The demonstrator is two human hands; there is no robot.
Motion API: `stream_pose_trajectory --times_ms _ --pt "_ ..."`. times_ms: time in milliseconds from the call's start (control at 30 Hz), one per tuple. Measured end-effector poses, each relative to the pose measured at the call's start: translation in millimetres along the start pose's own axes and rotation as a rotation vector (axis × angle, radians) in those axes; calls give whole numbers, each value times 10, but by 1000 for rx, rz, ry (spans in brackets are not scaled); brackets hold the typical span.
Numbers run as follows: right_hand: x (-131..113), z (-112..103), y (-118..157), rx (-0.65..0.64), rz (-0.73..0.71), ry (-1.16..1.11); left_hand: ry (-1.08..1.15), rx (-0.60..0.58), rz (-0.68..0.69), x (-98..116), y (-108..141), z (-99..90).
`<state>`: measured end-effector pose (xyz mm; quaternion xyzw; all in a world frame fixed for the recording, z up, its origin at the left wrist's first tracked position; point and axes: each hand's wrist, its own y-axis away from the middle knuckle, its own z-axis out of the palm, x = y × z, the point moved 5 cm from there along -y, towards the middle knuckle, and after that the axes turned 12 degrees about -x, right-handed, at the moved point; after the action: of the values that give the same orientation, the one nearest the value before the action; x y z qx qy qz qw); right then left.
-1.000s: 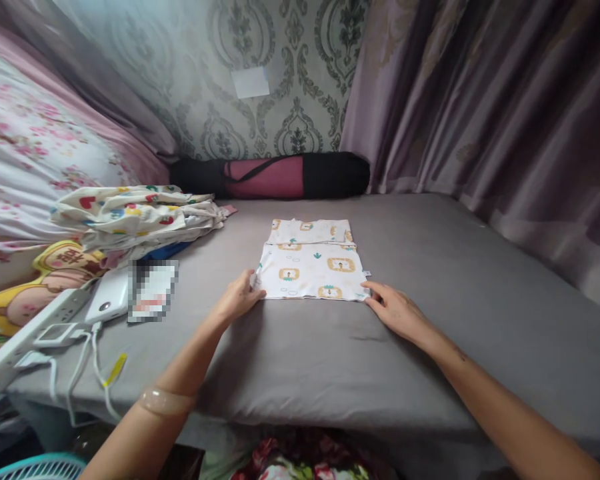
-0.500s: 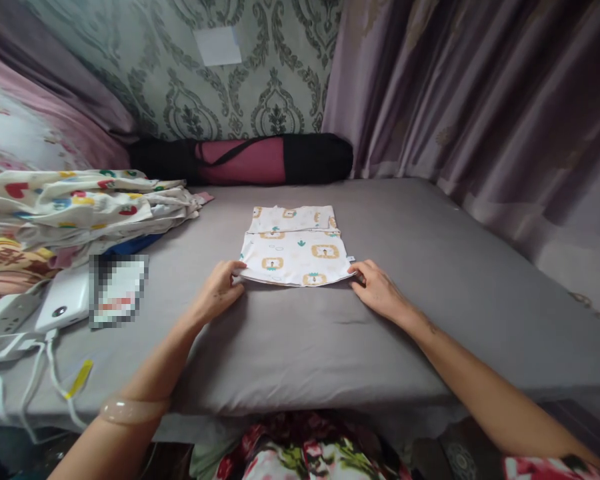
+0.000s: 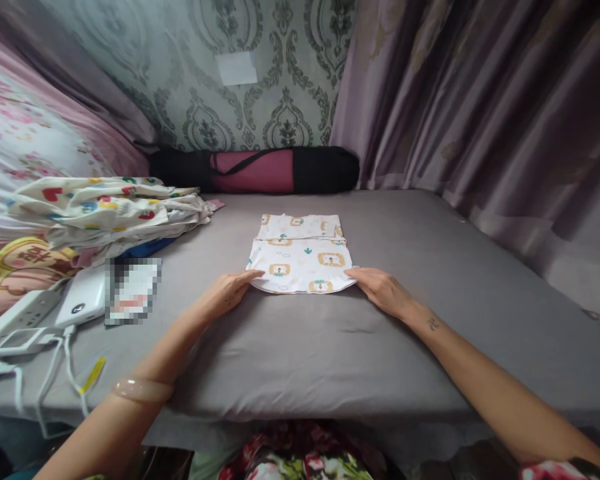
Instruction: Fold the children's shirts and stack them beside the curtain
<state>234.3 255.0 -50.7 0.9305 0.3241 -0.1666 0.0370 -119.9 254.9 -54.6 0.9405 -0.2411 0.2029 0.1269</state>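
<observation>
Pale, glossy, rounded bangle, left forearm, 8 o'clock. Small dark linear tattoo near right wrist, 4 o'clock. Red-white-green floral clothing, 6 o'clock; matching right sleeve, 4 o'clock.

Damask-patterned wall behind a grey-sheeted bed, purple curtains at right.

Head view: my left hand and right hand at the near corners of a folded white cloth, lion print, lying on a grey-sheeted surface. Clothes pile, white power bank off to my left. Black-and-maroon bag along the patterned wall.
</observation>
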Motion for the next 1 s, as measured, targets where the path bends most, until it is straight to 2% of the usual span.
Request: stream_pose_trajectory --times_ms 67,167,333,433,533,600,667,767,833,1000 --pt "10 -26 15 -16 -69 20 12 -33 19 -3 13 -29" --pt "17 -113 62 -8 -105 53 18 -20 92 41 55 -124" --pt "-134 -275 240 26 -122 43 49 -24 112 252 214 -254" --pt "-311 -315 456 29 -134 14 115 -75 92 396 429 -241" --pt "-472 -320 707 -22 -130 -40 212 -107 98 468 721 -181" --pt "-523 -340 824 -63 -88 -92 267 -108 85 443 877 -140" --pt "-522 -383 855 -94 -26 -151 323 -89 36 368 932 -120" --pt "-438 -445 716 -138 86 -256 469 -75 -68 254 783 -122" --pt "-330 -479 542 -99 186 -333 599 -28 -129 223 590 -164" --pt "-8 -434 64 127 331 -518 849 267 -242 185 148 -276"
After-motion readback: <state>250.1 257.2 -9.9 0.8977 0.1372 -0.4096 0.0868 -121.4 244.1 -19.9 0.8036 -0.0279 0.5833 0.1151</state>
